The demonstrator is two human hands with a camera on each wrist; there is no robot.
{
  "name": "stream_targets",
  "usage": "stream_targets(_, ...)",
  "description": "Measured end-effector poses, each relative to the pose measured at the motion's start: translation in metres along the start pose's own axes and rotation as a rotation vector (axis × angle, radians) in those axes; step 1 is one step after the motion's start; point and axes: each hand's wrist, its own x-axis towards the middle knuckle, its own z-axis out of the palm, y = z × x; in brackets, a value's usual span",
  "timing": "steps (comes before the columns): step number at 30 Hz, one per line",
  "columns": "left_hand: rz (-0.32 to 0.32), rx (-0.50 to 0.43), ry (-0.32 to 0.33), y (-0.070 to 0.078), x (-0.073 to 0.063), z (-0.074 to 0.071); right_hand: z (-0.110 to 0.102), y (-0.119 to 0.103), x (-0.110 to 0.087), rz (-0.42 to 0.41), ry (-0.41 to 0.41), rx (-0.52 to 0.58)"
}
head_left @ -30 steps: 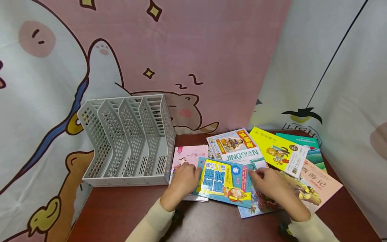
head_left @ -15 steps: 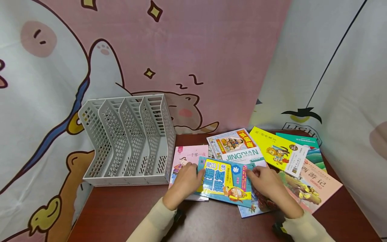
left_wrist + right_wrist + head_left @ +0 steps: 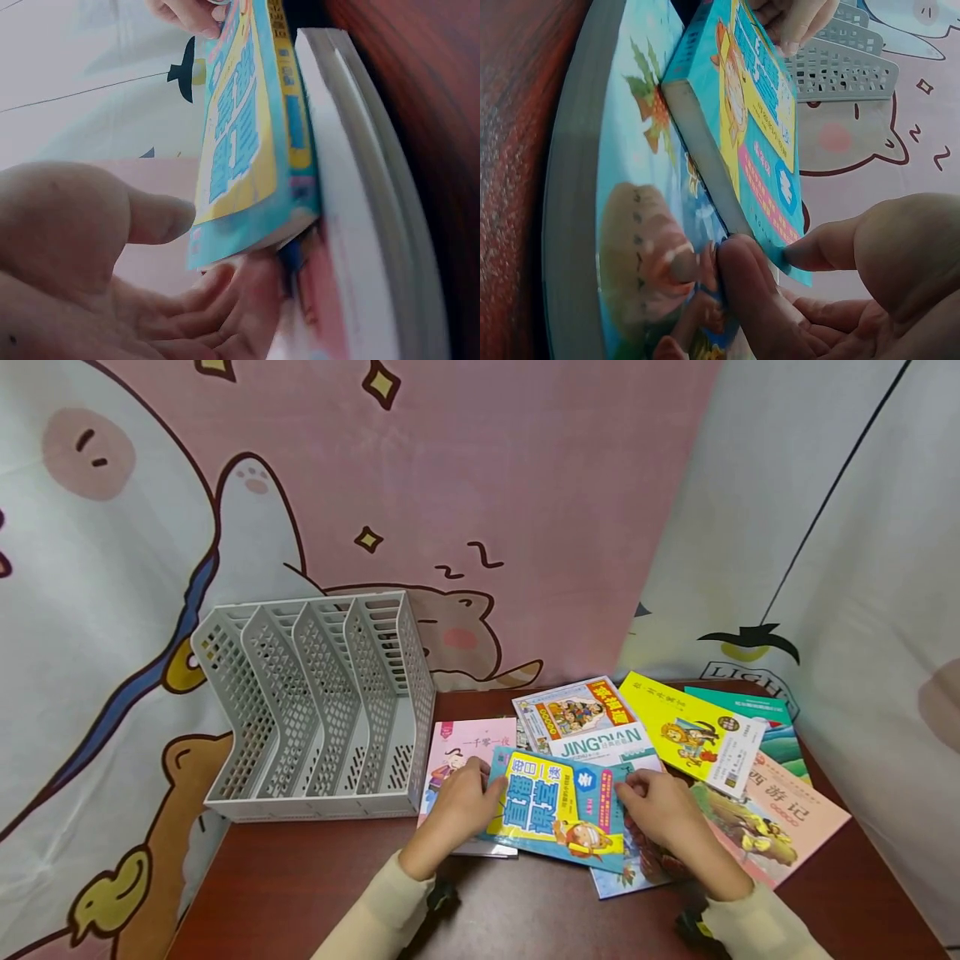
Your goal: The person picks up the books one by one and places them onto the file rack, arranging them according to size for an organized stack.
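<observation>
A blue-and-yellow book [image 3: 562,810] lies flat on top of other books in front of me. At its left edge my left hand [image 3: 467,802] pinches it, thumb on the cover and fingers underneath, as the left wrist view shows. My right hand [image 3: 663,810] grips the opposite edge between thumb and fingers [image 3: 754,277]. Beneath the left end is a pink book [image 3: 472,739]; a thick book with a light-blue cover [image 3: 641,135] lies under the right end. A white book marked JINGDIAN [image 3: 603,745] shows just behind.
A grey perforated file rack [image 3: 315,807] with several slots stands at the left. Rightward lie a yellow book [image 3: 667,718], a peach book [image 3: 795,810] and a green book [image 3: 750,703], overlapping. A colourful book [image 3: 573,710] lies at the back. Printed cloth hangs behind the brown table [image 3: 300,893].
My left hand has shifted slightly right, its thumb coming over the book's left edge. The right hand has moved a little left along its edge. The book has stayed nearly in place.
</observation>
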Motion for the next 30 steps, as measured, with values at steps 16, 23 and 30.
stream_targets(16, -0.104, -0.103, 0.036, 0.006, 0.006, 0.000, 0.001, 0.001, 0.003, -0.007, 0.009, 0.037)
stream_targets(23, -0.096, -0.218, 0.034, 0.014, 0.003, 0.005, 0.001, 0.001, 0.004, -0.016, 0.011, 0.021)
stream_targets(30, 0.010, -0.333, 0.071, 0.025, -0.002, 0.010, 0.000, 0.000, 0.006, -0.026, 0.026, -0.030)
